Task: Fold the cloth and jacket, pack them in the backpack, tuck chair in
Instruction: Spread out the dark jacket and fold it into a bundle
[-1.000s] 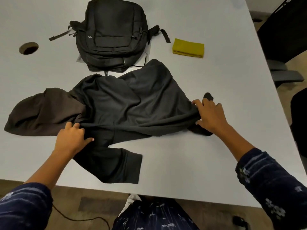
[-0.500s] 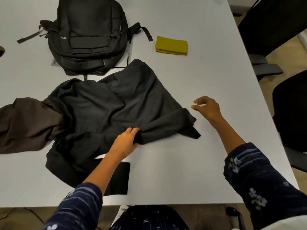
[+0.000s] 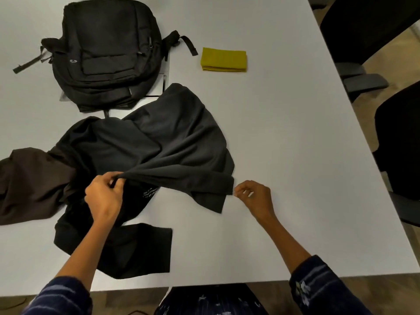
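The white table [image 3: 284, 144] carries everything; the dark jacket [image 3: 159, 144] sprawls across its near middle, unfolded, its brown-looking hood part trailing off the left edge of the view and one sleeve lying toward the near edge. Behind it the black backpack [image 3: 106, 53] lies flat, apparently zipped, resting on what may be a sheet or thin pad I cannot identify; the yellow cloth [image 3: 223, 59] sits to its right, well apart from the jacket, already folded into a neat rectangle. So the cloth step looks done and the jacket fold is the step in hand.

The left hand [image 3: 103, 196] pinches the jacket's hem edge and lifts it off the table, fingers curled round the fabric; the right hand [image 3: 253, 195] sits just beside the hem's right corner with thumb and forefinger drawn together, but whether it grips cloth or only nears it I cannot tell.

The next move probably calls for both hands to stretch the hem taut and lay the body flat, then bring the sleeves in; the bunched middle needs smoothing first.

The black chairs [image 3: 375, 30] at right are cut off by the frame; the small print inside the hem is unreadable.
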The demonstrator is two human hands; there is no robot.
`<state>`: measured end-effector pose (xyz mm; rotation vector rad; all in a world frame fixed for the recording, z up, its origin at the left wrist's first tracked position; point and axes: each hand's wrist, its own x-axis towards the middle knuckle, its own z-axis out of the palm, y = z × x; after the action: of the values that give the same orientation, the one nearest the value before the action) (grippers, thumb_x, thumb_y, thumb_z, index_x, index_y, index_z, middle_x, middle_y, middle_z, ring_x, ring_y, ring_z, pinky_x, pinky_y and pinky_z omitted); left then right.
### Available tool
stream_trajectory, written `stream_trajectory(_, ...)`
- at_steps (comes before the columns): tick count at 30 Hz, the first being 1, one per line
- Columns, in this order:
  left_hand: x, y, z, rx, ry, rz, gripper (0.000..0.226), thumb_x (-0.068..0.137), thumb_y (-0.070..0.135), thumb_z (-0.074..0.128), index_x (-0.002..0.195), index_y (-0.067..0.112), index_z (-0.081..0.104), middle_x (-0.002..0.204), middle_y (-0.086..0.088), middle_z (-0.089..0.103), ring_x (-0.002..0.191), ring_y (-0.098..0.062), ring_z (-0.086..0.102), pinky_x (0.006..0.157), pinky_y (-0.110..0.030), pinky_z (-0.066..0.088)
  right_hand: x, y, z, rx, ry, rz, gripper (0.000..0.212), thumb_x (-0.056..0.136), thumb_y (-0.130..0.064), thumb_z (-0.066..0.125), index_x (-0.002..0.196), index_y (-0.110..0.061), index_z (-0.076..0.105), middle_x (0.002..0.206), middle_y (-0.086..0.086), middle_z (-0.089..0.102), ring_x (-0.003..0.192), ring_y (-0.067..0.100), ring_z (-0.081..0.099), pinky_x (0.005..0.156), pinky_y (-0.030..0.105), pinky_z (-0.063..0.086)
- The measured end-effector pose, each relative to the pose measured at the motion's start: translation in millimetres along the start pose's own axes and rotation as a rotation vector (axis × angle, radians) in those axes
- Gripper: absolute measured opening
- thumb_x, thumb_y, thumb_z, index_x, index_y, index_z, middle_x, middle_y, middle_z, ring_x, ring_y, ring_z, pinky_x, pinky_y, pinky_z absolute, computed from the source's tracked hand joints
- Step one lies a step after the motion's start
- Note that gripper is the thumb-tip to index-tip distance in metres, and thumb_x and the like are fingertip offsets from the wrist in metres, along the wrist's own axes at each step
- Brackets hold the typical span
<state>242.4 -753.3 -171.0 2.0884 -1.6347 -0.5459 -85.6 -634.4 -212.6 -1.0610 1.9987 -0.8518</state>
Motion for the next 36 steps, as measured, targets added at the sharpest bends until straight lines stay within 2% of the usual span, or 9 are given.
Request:
stream_trajectory(5, 1.2, 2.7, 3.8, -0.071, -0.02, -0.056, 0.013, 0.09, 0.013, 0.059, 0.102, 0.013, 0.064, 0.097, -0.012, 0.064, 0.058, -0.02, 0.064, 0.085, -0.042, 0.053, -19.7, 5.0, 22.2, -0.18, 0.032, -0.149, 0.017, 0.082, -0.012, 0.072, 0.096, -0.007, 0.063, 0.09, 0.005, 0.065, 0.075, 0.014, 0.061, 0.064, 0.001, 0.041)
stream_trajectory(10, 5.7, 4.0, 6.5, -0.186, -0.003, -0.118, 0.013, 0.09, 0.007, 0.058, 0.098, 0.015, 0.051, 0.099, -0.012, 0.063, 0.059, -0.012, 0.064, 0.081, -0.036, 0.054, -11.9, -3.7, 37.7, -0.695, -0.036, -0.616, 0.041, 0.056, -0.01, 0.089, 0.09, -0.012, 0.065, 0.088, 0.008, 0.063, 0.072, 0.022, 0.061, 0.056, 0.029, 0.052)
stream_trajectory(13, 8.2, 2.1, 7.2, -0.178, -0.006, -0.098, 0.01, 0.09, 0.006, 0.057, 0.094, 0.014, 0.052, 0.101, -0.012, 0.062, 0.062, -0.016, 0.066, 0.083, -0.04, 0.054, 1.8, -7.4, 41.4, -0.744, -0.127, -0.511, 0.036, 0.072, -0.002, 0.077, 0.104, -0.009, 0.061, 0.102, 0.012, 0.06, 0.085, 0.026, 0.059, 0.068, 0.034, 0.051)
stream_trajectory(16, 10.1, -2.3, 6.2, -0.174, -0.027, -0.087, 0.006, 0.09, 0.007, 0.058, 0.093, 0.012, 0.055, 0.1, -0.012, 0.061, 0.065, -0.019, 0.067, 0.083, -0.046, 0.055, 9.1, -5.9, 40.7, -0.577, -0.208, -0.33, 0.026, 0.09, -0.005, 0.057, 0.116, -0.006, 0.054, 0.112, 0.015, 0.056, 0.095, 0.028, 0.057, 0.081, 0.036, 0.051)
stream_trajectory(21, 11.5, -10.4, 4.1, -0.176, -0.061, -0.062, 0.006, 0.09, 0.008, 0.06, 0.091, 0.013, 0.056, 0.098, -0.012, 0.061, 0.066, -0.016, 0.067, 0.082, -0.045, 0.056, 13.6, -5.2, 42.9, -0.762, -0.261, -0.367, 0.036, 0.093, -0.02, 0.058, 0.126, -0.007, 0.049, 0.119, 0.012, 0.057, 0.101, 0.024, 0.059, 0.089, 0.029, 0.048)
stream_trajectory(24, 12.3, -12.4, 3.1, -0.179, -0.073, -0.054, 0.007, 0.089, 0.008, 0.06, 0.09, 0.014, 0.056, 0.1, -0.012, 0.061, 0.066, -0.016, 0.068, 0.081, -0.044, 0.056, 12.1, -5.7, 45.5, -0.895, -0.183, -0.463, 0.036, 0.085, -0.02, 0.07, 0.114, -0.002, 0.059, 0.108, 0.015, 0.063, 0.087, 0.026, 0.064, 0.078, 0.03, 0.051)
stream_trajectory(27, 11.7, -13.9, 1.0, -0.179, -0.089, -0.035, 0.01, 0.09, 0.009, 0.061, 0.089, 0.017, 0.055, 0.101, -0.012, 0.061, 0.066, -0.014, 0.068, 0.079, -0.04, 0.056, 9.3, -6.2, 50.6, -0.908, -0.213, -0.434, 0.035, 0.089, -0.021, 0.065, 0.115, 0.001, 0.058, 0.111, 0.018, 0.061, 0.092, 0.031, 0.062, 0.08, 0.035, 0.05)
stream_trajectory(33, 14.1, -16.5, -2.4, -0.165, -0.11, -0.005, 0.011, 0.089, 0.008, 0.061, 0.089, 0.018, 0.056, 0.099, -0.011, 0.062, 0.069, -0.016, 0.068, 0.082, -0.043, 0.055, 8.3, -23.2, 44.6, -0.941, -0.037, -0.609, 0.031, 0.05, -0.008, 0.091, 0.064, -0.003, 0.064, 0.056, 0.011, 0.058, 0.042, 0.021, 0.053, 0.041, 0.023, 0.044)
stream_trajectory(36, 14.5, -18.5, -2.1, -0.169, -0.117, 0.007, 0.011, 0.089, 0.008, 0.062, 0.089, 0.017, 0.056, 0.099, -0.011, 0.061, 0.069, -0.016, 0.068, 0.082, -0.045, 0.055, 0.3, -14.7, 49.3, -0.91, -0.06, -0.653, 0.027, 0.058, -0.013, 0.089, 0.069, -0.005, 0.065, 0.065, 0.01, 0.061, 0.05, 0.021, 0.056, 0.043, 0.026, 0.048)
